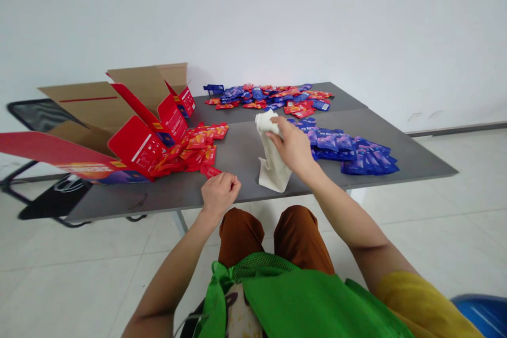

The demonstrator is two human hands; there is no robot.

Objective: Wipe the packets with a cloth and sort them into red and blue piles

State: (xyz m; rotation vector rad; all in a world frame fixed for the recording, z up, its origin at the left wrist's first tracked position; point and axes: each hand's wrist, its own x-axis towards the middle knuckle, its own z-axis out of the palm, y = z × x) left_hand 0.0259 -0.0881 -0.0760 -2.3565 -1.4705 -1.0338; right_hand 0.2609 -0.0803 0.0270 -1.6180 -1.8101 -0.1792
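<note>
Head view: the person's right hand (291,145) is clamped on the upper end of a white cloth (272,169), thumb and fingers pinching the bunched fabric while the rest hangs down toward the tabletop (241,148). The cloth's lower end reaches the near side of the tabletop and seems to rest there, though firm contact is hard to confirm. The left hand (219,193) is curled into a loose fist at the near edge, just beside the closest of the red packets (194,150); nothing shows in its grasp, and whether it touches that packet I cannot tell.

The cloth stands between the red packets, spread in front of the open red boxes (137,142), and the blue packets (358,156), which lie beyond and to the right of the right hand. A mixed heap (259,94) of red and blue packets lies farther back.

The step in hand looks like handling the cloth with one hand. Any next move of it would call for a secure pinch and a path clear of the blue packets nearby.
</note>
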